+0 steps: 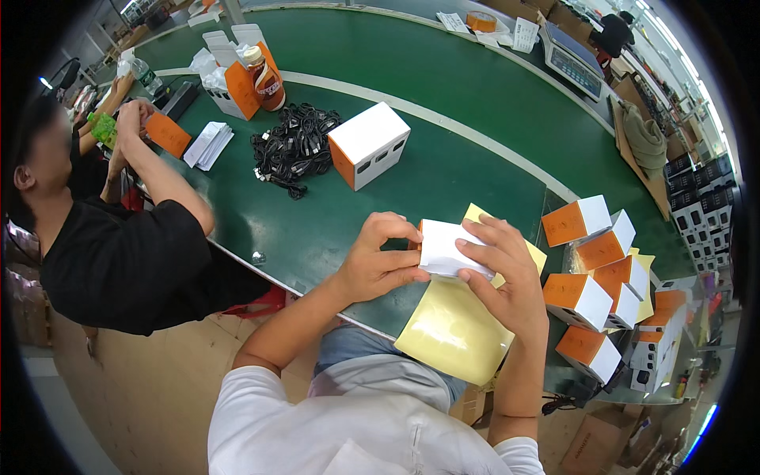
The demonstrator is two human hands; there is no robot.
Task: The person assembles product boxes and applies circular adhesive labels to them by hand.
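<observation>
Between my two hands is a small white box (450, 248) with a strip of orange at its left end. My left hand (381, 257) pinches that orange end, thumb below and fingers above. My right hand (507, 273) wraps over the right side of the box, its fingers on the top face. Under the box and my right wrist lies a glossy yellow sheet (455, 332). Beyond my hands, a white and orange box (372, 146) with dark printed shapes stands on the green table, beside a heap of black cables (293, 146).
Several orange and white boxes (578, 301) are piled at my right. A co-worker (134, 253) sits at left, handling an orange box (168, 134). Folded papers (208, 146), a brown bottle (264, 79) and an open carton (233, 87) stand farther back. A scale (571, 62) sits at far right.
</observation>
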